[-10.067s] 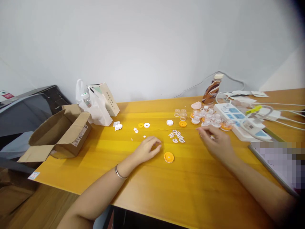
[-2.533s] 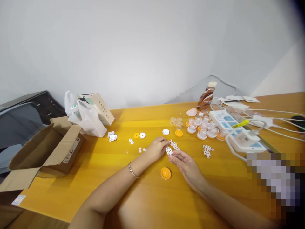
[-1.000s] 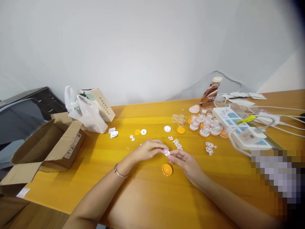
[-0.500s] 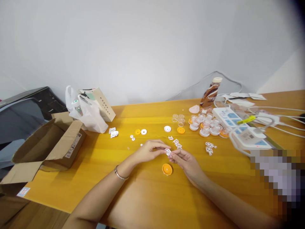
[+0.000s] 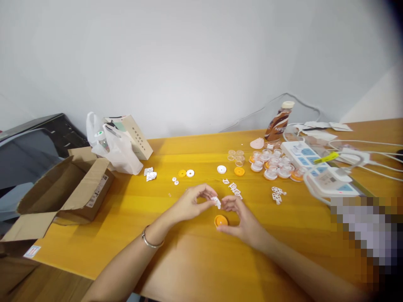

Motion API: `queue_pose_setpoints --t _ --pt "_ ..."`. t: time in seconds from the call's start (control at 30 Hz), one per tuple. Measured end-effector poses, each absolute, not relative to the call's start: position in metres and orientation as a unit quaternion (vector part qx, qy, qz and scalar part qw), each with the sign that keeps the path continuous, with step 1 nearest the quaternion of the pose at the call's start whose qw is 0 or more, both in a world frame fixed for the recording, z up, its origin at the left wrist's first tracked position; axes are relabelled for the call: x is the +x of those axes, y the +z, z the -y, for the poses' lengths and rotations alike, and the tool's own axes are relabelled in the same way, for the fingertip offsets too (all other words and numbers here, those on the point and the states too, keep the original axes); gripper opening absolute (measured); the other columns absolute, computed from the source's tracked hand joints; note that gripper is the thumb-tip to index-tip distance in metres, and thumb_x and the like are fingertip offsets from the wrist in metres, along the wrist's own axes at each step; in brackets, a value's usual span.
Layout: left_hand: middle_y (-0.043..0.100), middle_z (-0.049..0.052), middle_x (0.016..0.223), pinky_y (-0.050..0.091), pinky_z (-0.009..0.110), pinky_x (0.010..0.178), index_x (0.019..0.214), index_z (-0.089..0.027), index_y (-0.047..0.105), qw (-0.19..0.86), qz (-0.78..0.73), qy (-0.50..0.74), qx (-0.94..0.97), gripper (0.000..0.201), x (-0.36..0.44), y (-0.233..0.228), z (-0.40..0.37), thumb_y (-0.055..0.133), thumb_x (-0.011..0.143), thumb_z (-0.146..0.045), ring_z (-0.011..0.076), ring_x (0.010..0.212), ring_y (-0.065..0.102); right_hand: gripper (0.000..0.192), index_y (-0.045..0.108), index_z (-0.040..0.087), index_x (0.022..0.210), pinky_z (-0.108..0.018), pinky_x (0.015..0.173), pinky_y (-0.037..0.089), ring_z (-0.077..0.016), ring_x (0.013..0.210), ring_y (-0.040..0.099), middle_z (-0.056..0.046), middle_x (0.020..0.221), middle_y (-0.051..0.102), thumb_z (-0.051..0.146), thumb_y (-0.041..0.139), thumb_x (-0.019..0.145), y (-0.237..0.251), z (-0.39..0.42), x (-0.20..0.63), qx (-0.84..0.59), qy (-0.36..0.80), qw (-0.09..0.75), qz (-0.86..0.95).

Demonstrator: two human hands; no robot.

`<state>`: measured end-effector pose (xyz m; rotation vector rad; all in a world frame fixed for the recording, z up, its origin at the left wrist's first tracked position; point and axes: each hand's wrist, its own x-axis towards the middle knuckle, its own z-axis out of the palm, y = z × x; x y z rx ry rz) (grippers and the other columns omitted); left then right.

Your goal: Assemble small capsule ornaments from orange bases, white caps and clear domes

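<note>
Between the thumb and fingers of my left hand is a small white openwork plastic piece, held above the table. My right hand has its thumb and fingers apart, with the thumb at the edge of an orange round cap on the table; whether it touches the cap I cannot tell. Several similar white openwork pieces lie just beyond my hands, and two more lie farther right. A white disc and an orange disc sit behind them.
Clear round cases cluster at the right, beside a power strip with cables. A drink bottle stands behind them. On the left are an open cardboard box, a plastic bag and foil scraps.
My right hand has let go of the white openwork piece and moved down toward the orange cap, its fingers spreading. My left hand keeps the piece, tilted and slightly farther left.
</note>
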<state>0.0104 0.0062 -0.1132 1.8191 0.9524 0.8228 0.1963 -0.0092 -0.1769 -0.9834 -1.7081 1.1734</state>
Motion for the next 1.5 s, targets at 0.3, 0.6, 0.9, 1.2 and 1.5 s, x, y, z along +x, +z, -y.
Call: queue_pose_setpoints --t 0.3,0.6,0.9,1.2,1.5 --pt "0.062 0.004 0.087 0.045 0.024 0.076 0.091 -0.016 0.058 0.350 -0.341 0.215 0.846 0.013 0.009 -0.108 0.002 0.053 0.082 -0.022 0.0121 0.081 0.059 0.016 0.055 0.021 0.085 -0.031 0.074 0.044 -0.0188 0.080 0.052 -0.004 0.085 0.053 0.026 0.063 0.072 -0.177 0.009 0.196 -0.384 0.356 0.316 0.791" --pt "0.061 0.005 0.090 0.045 0.023 0.076 0.092 -0.016 0.057 0.324 -0.344 0.201 0.858 0.012 0.011 -0.118 0.000 0.050 0.084 -0.021 0.0124 0.082 0.058 0.015 0.059 0.022 0.089 -0.031 0.076 0.043 -0.0189 0.083 0.053 -0.004 0.087 0.055 0.028 0.062 0.074 -0.179 0.008 0.196 -0.383 0.359 0.325 0.787" --pt "0.054 0.004 0.084 0.043 0.022 0.073 0.081 -0.016 0.054 0.279 -0.331 0.189 0.881 0.008 0.017 -0.120 0.004 0.047 0.082 -0.012 0.0113 0.076 0.053 0.009 0.058 0.022 0.078 -0.031 0.076 0.043 -0.0188 0.082 0.053 -0.003 0.085 0.055 0.026 0.063 0.073 -0.176 0.009 0.194 -0.393 0.368 0.324 0.778" --pt "0.054 0.004 0.083 0.043 0.023 0.073 0.080 -0.016 0.053 0.286 -0.325 0.190 0.881 0.008 0.019 -0.119 0.003 0.046 0.082 -0.012 0.0120 0.077 0.053 0.010 0.056 0.022 0.078 -0.031 0.074 0.043 -0.0191 0.080 0.053 -0.003 0.082 0.055 0.025 0.064 0.071 -0.178 0.009 0.194 -0.398 0.354 0.327 0.780" --pt "0.060 0.005 0.098 0.043 0.027 0.081 0.099 -0.018 0.056 0.274 -0.370 0.227 0.858 0.021 0.018 -0.102 -0.024 0.051 0.083 -0.032 0.0156 0.091 0.055 0.022 0.057 0.022 0.088 -0.032 0.073 0.045 -0.0185 0.077 0.056 -0.002 0.084 0.060 0.032 0.066 0.069 -0.172 0.010 0.196 -0.397 0.399 0.359 0.744"
